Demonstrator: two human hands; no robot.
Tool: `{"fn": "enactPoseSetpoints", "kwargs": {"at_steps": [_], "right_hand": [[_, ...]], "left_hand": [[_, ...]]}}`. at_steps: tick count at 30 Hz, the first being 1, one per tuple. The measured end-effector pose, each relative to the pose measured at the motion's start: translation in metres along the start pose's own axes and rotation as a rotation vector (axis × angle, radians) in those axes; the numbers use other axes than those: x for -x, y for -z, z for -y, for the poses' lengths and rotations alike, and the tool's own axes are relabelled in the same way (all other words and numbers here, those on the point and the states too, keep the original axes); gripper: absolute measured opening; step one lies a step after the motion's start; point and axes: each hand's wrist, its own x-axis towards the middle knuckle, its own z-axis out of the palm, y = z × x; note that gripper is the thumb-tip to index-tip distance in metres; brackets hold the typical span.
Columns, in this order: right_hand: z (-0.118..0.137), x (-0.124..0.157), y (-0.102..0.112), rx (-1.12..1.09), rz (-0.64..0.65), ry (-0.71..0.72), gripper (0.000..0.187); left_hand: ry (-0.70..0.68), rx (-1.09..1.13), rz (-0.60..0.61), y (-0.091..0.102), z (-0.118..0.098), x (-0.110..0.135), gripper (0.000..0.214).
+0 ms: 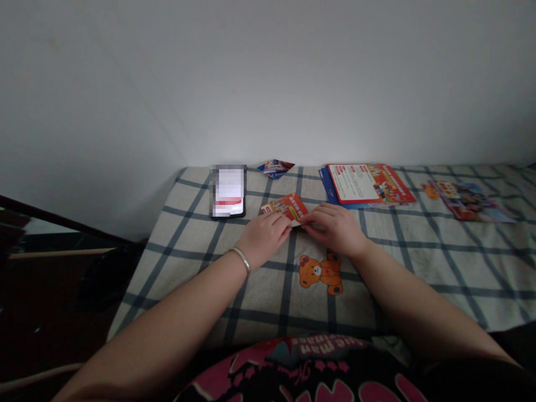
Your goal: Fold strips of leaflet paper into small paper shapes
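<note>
Between my two hands is a red and orange printed paper [288, 206], partly covered by my fingers, with a pale edge showing along its near side. My left hand [266, 237], with a silver bangle at the wrist, has its fingers closed on the paper's left part. From the other side my right hand [335, 226] pinches the paper's right corner. Just behind it, a small folded blue and purple paper [275, 168] lies near the wall. To the right rests a stack of printed sheets [368, 184], the top one white and red with a blue one beneath.
A phone or tablet with a lit, blurred screen [229, 191] lies at the left. Farther right is a colourful leaflet [473, 202]. Everything rests on a checked cloth [201, 251] with a bear print [320, 273], against a white wall [268, 84]. The cloth's left edge drops toward a dark floor.
</note>
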Motion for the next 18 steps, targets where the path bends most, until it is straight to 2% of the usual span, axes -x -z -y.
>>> {"fn": "enactPoseSetpoints", "kwargs": {"at_steps": [6,9,12,15,18], "right_hand": [[-0.008,0.0,0.0,-0.059,-0.019,-0.091,0.013],[-0.005,-0.001,0.003,-0.082,-0.043,-0.054,0.014],[0.0,-0.003,0.005,-0.121,-0.076,0.031,0.013],[-0.001,-0.003,0.003,-0.129,-0.049,0.065,0.01],[-0.01,-0.001,-0.001,-0.089,0.018,0.016,0.02]], "left_hand": [[0.042,0.043,-0.035,0.001,0.003,0.002,0.013],[0.051,0.04,-0.058,0.003,0.004,0.001,0.012],[-0.005,0.015,-0.073,0.005,0.004,0.0,0.013],[-0.028,0.031,-0.057,0.006,0.005,0.001,0.012],[0.012,0.09,-0.053,0.005,0.007,0.003,0.015]]}}
